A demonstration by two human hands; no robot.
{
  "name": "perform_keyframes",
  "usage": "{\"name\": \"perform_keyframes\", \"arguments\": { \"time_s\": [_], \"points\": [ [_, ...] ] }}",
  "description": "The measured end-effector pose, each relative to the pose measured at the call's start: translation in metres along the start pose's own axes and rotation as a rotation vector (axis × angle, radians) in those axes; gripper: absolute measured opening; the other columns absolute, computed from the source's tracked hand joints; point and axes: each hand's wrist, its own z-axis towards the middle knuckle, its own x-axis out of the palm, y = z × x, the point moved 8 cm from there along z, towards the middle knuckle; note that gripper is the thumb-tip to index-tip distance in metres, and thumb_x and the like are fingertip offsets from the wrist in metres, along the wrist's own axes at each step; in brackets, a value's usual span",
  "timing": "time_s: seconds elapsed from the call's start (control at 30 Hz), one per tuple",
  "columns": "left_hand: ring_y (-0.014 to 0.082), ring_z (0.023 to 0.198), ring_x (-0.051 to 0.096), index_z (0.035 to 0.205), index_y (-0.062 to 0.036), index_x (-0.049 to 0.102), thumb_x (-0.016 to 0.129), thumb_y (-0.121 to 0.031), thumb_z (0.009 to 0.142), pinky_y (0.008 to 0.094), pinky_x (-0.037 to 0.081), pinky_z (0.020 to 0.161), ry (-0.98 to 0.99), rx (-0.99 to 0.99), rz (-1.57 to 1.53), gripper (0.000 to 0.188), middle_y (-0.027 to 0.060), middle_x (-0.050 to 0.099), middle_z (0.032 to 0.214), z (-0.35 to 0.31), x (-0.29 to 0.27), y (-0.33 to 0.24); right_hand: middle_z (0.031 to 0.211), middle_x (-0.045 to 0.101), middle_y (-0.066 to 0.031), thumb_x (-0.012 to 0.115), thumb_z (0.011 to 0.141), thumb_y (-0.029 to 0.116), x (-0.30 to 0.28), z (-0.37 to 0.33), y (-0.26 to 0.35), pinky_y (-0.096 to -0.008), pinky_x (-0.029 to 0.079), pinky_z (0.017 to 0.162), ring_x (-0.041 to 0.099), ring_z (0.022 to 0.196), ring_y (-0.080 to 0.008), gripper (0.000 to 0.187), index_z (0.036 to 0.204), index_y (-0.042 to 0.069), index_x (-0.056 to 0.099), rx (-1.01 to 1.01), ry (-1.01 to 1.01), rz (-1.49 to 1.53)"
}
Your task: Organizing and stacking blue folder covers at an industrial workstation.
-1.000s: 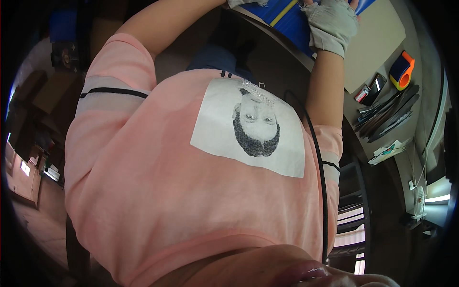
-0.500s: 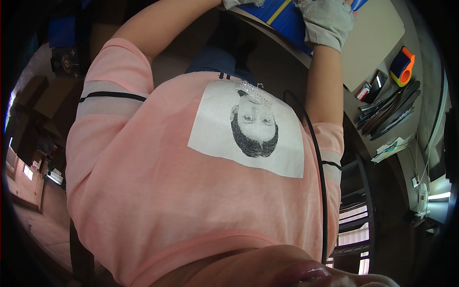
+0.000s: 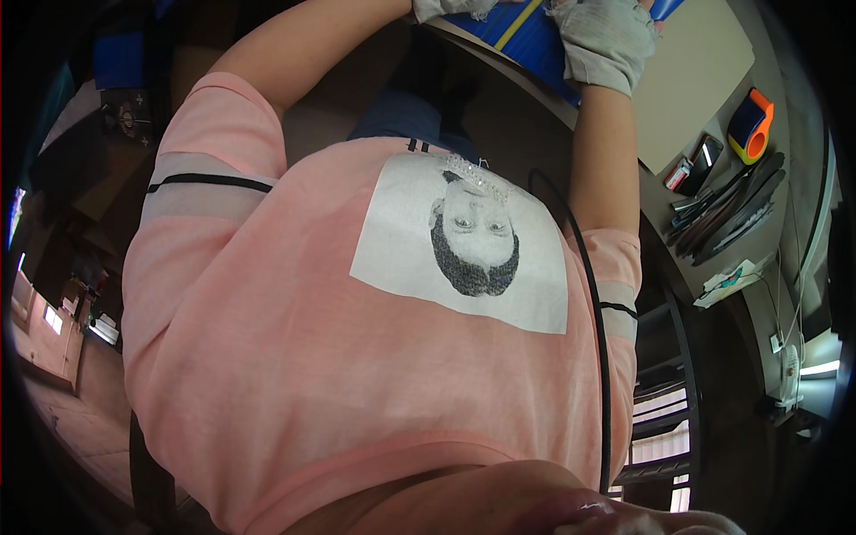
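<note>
At the top edge, a blue sheet-like piece with a yellow stripe [image 3: 519, 52] lies on the table between my two hands. My right hand [image 3: 604, 43], in a worn off-white glove, rests over the right side of the blue piece. Its fingers are mostly cut off by the upper edge. Only a bit of my left hand [image 3: 453, 8], gloved the same way, shows at the left end of the blue piece. How the fingers of either hand are bent is hidden.
A pale board [image 3: 691, 80] covers the table right of my right hand. Beyond it are an orange and blue tape dispenser [image 3: 751, 127], a black phone [image 3: 707, 156] and a stack of dark flat pieces [image 3: 727, 214]. A black cable [image 3: 599, 312] hangs along my right side.
My right hand has shifted slightly left. The blue piece and my left hand have hardly moved.
</note>
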Motion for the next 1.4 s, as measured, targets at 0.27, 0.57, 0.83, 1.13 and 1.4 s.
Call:
{"name": "perform_keyframes", "arguments": {
  "time_s": [0.27,0.57,0.83,1.13,1.4],
  "points": [
    [0.0364,0.142,0.047,0.145,-0.0176,0.060,0.062,-0.052,0.094,0.0463,0.038,0.112,0.053,-0.017,-0.052,0.061,0.0174,0.051,0.155,0.000,-0.002,0.000,0.154,0.049,-0.0250,0.073,0.082,0.058,-0.005,0.002,0.003,-0.0564,0.040,0.112,0.047,0.141,-0.0426,0.074,0.139,0.013,0.065,0.031,0.069,0.003],
    [0.0330,0.141,0.049,0.145,-0.0109,0.056,0.074,-0.044,0.086,0.0430,0.045,0.106,0.101,0.229,-0.143,0.070,0.0167,0.053,0.151,0.003,-0.018,-0.022,0.154,0.049,-0.0250,0.077,0.079,0.052,0.011,-0.002,-0.006,-0.0540,0.039,0.114,0.045,0.143,-0.0433,0.076,0.143,0.014,0.060,-0.023,0.023,0.021],
    [0.0352,0.142,0.048,0.147,-0.0095,0.051,0.083,-0.043,0.076,0.0462,0.045,0.107,0.126,0.297,-0.184,0.085,0.0168,0.052,0.150,0.003,-0.014,-0.024,0.154,0.050,-0.0235,0.078,0.077,0.049,0.012,-0.005,-0.007,-0.0534,0.039,0.114,0.045,0.143,-0.0427,0.077,0.145,0.017,0.059,-0.034,-0.031,0.012],
    [0.0340,0.143,0.047,0.141,-0.0088,0.050,0.084,-0.039,0.075,0.0456,0.043,0.110,0.198,0.276,-0.220,0.080,0.0186,0.051,0.152,0.008,-0.019,-0.028,0.154,0.049,-0.0232,0.075,0.080,0.053,0.011,-0.007,-0.011,-0.0545,0.039,0.114,0.044,0.143,-0.0426,0.077,0.144,0.014,0.059,-0.037,-0.037,0.013],
    [0.0330,0.148,0.041,0.148,0.0048,0.048,0.080,-0.046,0.078,0.0434,0.039,0.115,0.233,0.299,-0.106,0.092,0.0219,0.046,0.156,0.018,-0.004,-0.034,0.152,0.049,-0.0262,0.056,0.105,0.031,0.078,-0.065,-0.144,-0.0471,0.035,0.120,0.042,0.144,-0.0451,0.052,0.153,0.014,0.050,0.171,-0.144,0.254]
  ]
}}
